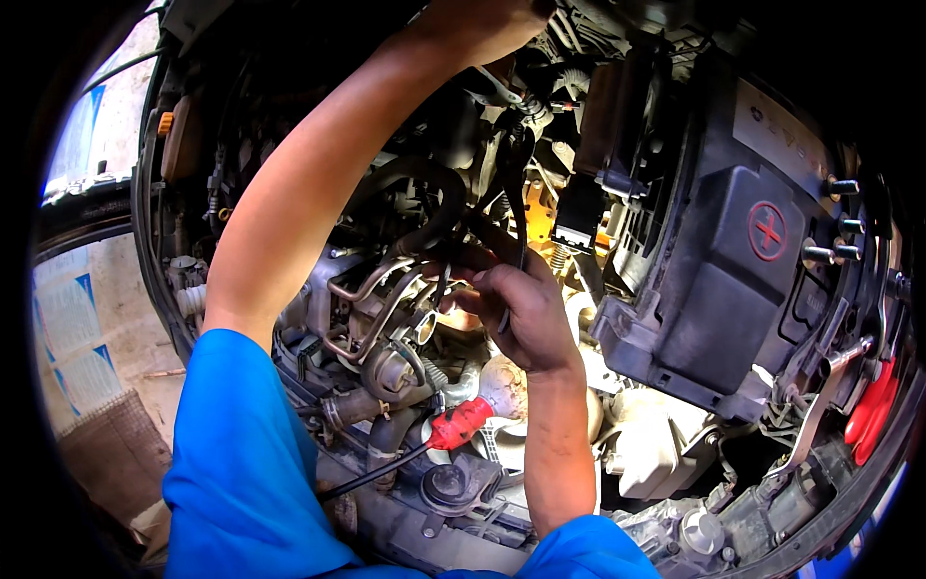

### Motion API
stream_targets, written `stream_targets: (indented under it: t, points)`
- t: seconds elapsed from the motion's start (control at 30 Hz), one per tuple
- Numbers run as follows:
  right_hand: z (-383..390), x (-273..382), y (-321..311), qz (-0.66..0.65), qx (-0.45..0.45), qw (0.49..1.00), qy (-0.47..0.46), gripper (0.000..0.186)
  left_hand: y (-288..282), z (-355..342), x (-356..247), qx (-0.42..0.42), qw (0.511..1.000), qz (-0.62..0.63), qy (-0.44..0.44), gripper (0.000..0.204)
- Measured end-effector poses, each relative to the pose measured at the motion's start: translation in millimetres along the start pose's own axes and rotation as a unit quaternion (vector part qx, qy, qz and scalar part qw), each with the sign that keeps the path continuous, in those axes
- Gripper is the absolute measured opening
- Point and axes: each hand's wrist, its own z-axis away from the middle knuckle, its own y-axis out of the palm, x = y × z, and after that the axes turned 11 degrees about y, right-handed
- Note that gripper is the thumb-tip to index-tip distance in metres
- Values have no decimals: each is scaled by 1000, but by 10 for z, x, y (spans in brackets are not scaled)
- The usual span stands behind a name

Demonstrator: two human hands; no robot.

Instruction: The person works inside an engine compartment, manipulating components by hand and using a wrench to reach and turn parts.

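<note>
My left arm reaches across the engine bay, and my left hand [487, 29] is at the far top edge, its fingers lost in shadow. Just below that hand is a shiny metal tool end [497, 89], perhaps a spanner; whether I grip it does not show. My right hand [521, 304] is closed, thumb and fingers bent together among dark hoses near the middle. A thin black cable [522, 207] runs down to it, but what the fingers hold is hidden. Left of these fingers are bent metal pipes [371, 309].
A red-handled tool with a black shaft [461, 425] lies across the engine's near side. To the right stands the black-covered battery [728, 280], with sockets [818, 254], a metal wrench [820, 405] and red-handled pliers [871, 413] beyond it. A lit orange part [539, 214] shows deeper in.
</note>
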Motion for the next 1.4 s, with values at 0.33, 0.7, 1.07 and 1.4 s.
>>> stream_targets:
  t: [0.33,0.7,1.07,1.4]
  points:
    - [-36,-4,-37,-37,-7,999,-3,44,5,-32,10,-121,991,-47,37,11]
    - [-113,42,16,-24,-58,998,-3,32,-58,44,-48,-68,974,-205,-67,22]
    - [-330,-187,-332,-37,-29,998,47,50,-175,63,-336,59,954,-293,13,40]
    - [-203,-28,-104,-174,18,983,64,38,-104,132,-404,-98,953,-258,-126,40]
